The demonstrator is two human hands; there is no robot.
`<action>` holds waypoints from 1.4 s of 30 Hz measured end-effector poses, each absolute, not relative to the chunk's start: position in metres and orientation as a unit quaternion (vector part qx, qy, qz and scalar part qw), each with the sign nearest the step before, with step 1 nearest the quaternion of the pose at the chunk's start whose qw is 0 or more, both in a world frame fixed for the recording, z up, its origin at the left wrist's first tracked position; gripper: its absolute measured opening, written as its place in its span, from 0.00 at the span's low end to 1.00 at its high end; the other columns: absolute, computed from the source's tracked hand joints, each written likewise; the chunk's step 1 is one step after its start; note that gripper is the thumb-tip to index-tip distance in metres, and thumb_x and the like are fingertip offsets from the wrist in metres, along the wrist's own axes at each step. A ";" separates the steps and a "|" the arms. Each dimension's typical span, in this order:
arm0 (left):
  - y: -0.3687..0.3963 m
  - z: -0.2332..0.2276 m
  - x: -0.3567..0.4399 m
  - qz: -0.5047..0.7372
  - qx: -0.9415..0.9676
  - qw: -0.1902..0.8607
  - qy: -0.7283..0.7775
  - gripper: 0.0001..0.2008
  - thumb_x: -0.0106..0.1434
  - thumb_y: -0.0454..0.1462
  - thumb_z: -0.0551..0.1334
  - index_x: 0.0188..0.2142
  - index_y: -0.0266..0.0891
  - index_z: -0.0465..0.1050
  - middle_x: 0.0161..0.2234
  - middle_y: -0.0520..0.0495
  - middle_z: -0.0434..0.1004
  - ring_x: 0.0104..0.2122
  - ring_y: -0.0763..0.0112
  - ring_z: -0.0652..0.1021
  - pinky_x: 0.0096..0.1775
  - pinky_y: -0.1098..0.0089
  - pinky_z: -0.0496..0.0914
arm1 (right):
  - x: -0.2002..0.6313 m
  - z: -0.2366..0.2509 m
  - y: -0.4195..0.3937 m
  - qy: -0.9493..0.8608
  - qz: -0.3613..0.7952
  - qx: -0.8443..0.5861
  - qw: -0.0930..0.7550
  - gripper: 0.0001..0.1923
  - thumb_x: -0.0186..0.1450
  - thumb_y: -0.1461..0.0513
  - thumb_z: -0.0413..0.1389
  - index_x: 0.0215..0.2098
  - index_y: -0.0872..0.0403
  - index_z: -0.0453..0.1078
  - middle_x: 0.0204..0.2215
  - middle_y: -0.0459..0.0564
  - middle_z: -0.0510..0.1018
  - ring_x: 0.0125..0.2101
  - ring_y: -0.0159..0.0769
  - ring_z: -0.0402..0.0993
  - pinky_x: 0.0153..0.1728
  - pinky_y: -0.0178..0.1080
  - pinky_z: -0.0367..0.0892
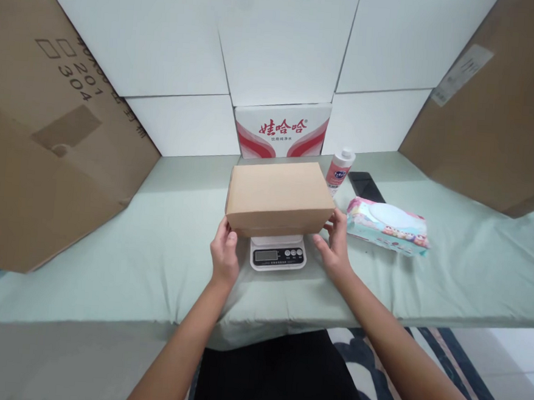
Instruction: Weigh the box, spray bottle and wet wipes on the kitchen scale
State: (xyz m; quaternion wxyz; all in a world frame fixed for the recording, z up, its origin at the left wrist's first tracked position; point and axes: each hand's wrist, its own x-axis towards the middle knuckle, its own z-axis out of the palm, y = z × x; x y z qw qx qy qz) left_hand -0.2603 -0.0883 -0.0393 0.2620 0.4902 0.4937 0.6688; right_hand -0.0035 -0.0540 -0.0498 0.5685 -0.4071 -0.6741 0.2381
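Note:
A closed brown cardboard box (pixel 279 192) is directly over a white digital kitchen scale (pixel 278 257). Whether its underside rests fully on the scale's platform I cannot tell. My left hand (pixel 225 253) grips the box at its near left corner, the thumb in front and the other fingers partly hidden behind the side. At the near right corner my right hand (pixel 334 244) holds the box with its fingers along the side and its thumb at the lower edge. The scale's display and buttons show in front of the box, and no digits are readable.
Right of the box stand a white and pink bottle (pixel 340 168), a dark phone-like slab (pixel 366 187) and a tissue pack (pixel 386 226). Large cardboard panels (pixel 59 167) flank the green cloth-covered table (pixel 178 218). A white and red carton (pixel 281 131) stands behind.

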 end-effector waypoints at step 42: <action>-0.066 -0.065 -0.273 0.671 0.349 0.319 0.571 0.29 0.73 0.51 0.53 0.64 0.36 0.70 0.68 0.32 0.70 0.68 0.59 0.72 0.71 0.56 0.64 | 0.034 -0.052 -0.144 -0.651 0.209 -0.560 0.467 0.08 0.70 0.56 0.57 0.38 0.52 0.73 0.31 0.49 0.76 0.33 0.41 0.73 0.37 0.43 0.68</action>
